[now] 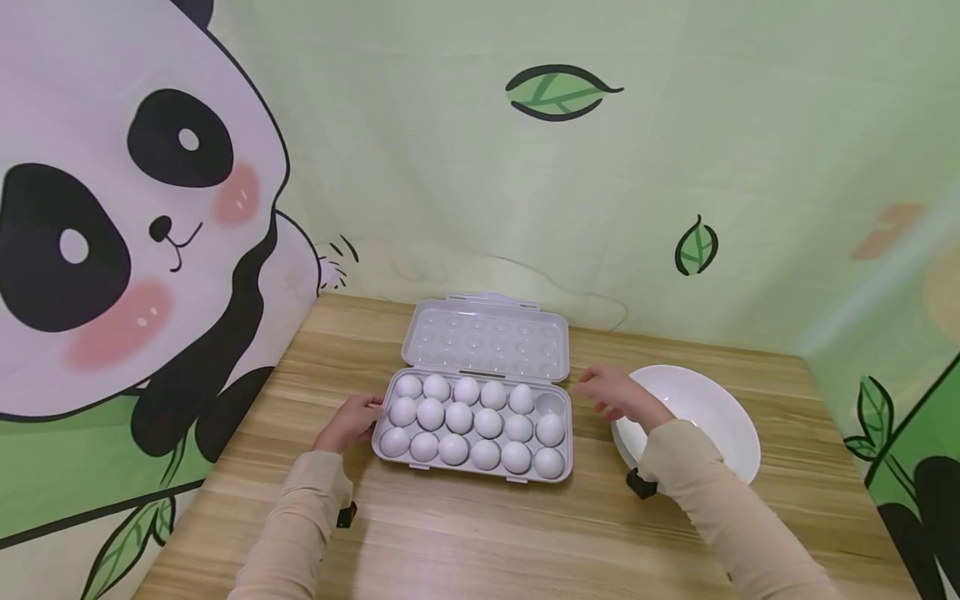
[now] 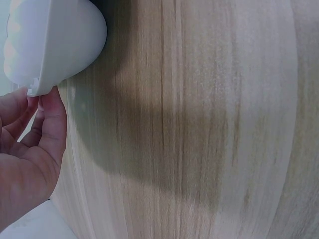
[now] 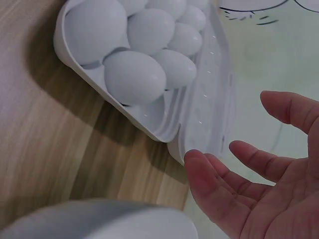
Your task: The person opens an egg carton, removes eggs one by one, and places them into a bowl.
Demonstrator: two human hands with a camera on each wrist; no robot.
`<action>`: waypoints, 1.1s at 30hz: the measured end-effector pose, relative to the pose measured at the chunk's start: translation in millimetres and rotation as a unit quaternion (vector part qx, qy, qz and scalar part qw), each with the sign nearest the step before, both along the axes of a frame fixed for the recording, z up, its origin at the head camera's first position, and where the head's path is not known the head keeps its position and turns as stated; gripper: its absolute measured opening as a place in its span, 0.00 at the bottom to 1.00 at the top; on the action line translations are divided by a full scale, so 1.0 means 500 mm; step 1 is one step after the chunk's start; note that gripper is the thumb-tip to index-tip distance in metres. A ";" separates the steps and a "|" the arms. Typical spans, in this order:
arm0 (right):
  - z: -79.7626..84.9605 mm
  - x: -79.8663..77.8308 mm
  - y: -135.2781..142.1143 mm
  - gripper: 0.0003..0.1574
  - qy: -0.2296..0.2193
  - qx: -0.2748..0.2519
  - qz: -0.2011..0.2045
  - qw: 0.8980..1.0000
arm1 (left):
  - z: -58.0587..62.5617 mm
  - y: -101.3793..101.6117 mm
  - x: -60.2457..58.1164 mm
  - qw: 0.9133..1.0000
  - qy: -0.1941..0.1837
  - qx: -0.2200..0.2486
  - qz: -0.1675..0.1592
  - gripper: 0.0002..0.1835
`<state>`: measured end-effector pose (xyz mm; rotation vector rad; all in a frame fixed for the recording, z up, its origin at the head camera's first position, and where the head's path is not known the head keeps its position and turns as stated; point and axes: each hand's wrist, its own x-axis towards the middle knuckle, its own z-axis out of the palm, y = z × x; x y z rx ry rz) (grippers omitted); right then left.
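A pale plastic egg box (image 1: 457,472) lies on the wooden table with its lid (image 1: 487,342) folded back towards the wall. White eggs (image 1: 453,446) sit in its hollows; only the back right hollow (image 1: 550,404) has none. My left hand (image 1: 352,423) pinches the box's left edge; in the left wrist view, thumb and fingers meet at the rim (image 2: 42,91). My right hand (image 1: 618,393) hovers between the box's back right corner and a white bowl (image 1: 723,408), holding nothing. Its fingers are loosely bent and spread in the right wrist view, apart from the eggs.
The bowl stands to the right of the box, partly hidden under my right forearm (image 1: 720,492). Behind the table (image 1: 480,542) hangs a pale green cloth (image 1: 450,150) printed with a panda and leaves. Dark wrist-camera mounts show below both cuffs.
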<state>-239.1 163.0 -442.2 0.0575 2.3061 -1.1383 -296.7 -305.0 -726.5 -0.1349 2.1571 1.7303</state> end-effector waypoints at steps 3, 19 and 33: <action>-0.017 -0.001 -0.021 0.21 -0.008 0.016 0.000 1.000 | 0.059 0.017 0.028 1.000 0.009 -0.005 -0.012 0.18; -0.090 -0.007 -0.077 0.16 0.002 0.061 0.061 0.996 | 0.200 0.066 0.088 1.000 0.010 -0.025 -0.002 0.18; -0.096 0.011 -0.117 0.15 0.110 0.166 0.122 0.972 | 0.337 0.123 0.157 0.997 -0.017 -0.069 0.014 0.18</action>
